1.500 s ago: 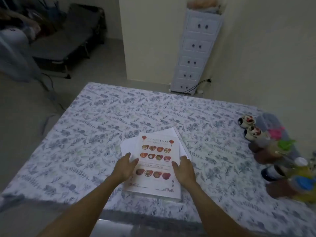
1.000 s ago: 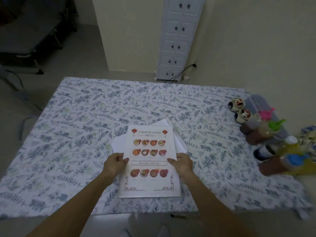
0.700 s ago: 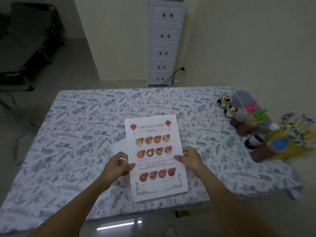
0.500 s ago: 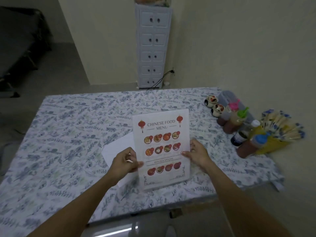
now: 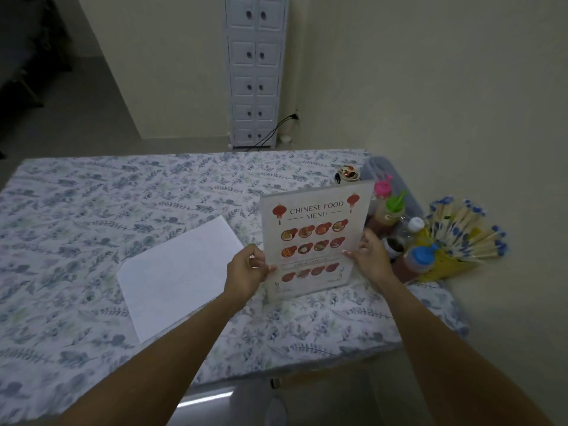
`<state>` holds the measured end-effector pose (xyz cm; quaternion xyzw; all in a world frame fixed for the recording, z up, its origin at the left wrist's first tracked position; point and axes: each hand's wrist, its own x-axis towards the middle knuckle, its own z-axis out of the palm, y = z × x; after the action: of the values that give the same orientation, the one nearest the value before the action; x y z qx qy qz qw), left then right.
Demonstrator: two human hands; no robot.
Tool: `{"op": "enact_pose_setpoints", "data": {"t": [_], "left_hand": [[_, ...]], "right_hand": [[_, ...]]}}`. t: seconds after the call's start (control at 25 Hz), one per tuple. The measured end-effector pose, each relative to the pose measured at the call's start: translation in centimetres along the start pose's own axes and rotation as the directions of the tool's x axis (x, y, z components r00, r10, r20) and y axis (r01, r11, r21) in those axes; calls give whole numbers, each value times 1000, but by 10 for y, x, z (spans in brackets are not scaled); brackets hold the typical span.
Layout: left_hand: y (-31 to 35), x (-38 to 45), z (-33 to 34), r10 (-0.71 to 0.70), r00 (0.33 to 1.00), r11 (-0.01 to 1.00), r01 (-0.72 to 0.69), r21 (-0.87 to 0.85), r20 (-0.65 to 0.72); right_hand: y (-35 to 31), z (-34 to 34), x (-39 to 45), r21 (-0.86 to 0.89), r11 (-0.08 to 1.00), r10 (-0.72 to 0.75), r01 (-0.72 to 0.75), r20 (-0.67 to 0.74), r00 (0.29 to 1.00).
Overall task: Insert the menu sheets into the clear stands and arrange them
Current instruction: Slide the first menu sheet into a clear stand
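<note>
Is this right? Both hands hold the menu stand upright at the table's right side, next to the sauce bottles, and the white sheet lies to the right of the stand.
Not quite. The head view shows the white sheet lying flat to the left of the menu stand, not the right. The rest holds: the left hand and right hand grip its side edges, upright, beside the sauce bottles.

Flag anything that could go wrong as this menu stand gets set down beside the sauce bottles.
The menu stand, held upright by the left hand and right hand, sits close to the sauce bottles; sliding it right could topple one. It also stands near the table's front edge, so a nudge might tip it off. The loose white sheet could get brushed by the left forearm.
</note>
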<state>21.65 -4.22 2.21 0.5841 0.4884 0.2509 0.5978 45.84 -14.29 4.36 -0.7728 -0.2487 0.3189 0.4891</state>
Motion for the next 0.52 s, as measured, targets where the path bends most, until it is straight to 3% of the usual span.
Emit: {"op": "enact_pose_setpoints", "data": {"t": [0.28,0.52], "left_hand": [[-7,14,24,-49,987,999,50,4,-155],[-2,16,24,-83,987,996,85,15,-138]], "right_hand": [[24,2,26,36,998,-45,44,32,998],[44,6,27,-142,989,30,-26,21,999]]}}
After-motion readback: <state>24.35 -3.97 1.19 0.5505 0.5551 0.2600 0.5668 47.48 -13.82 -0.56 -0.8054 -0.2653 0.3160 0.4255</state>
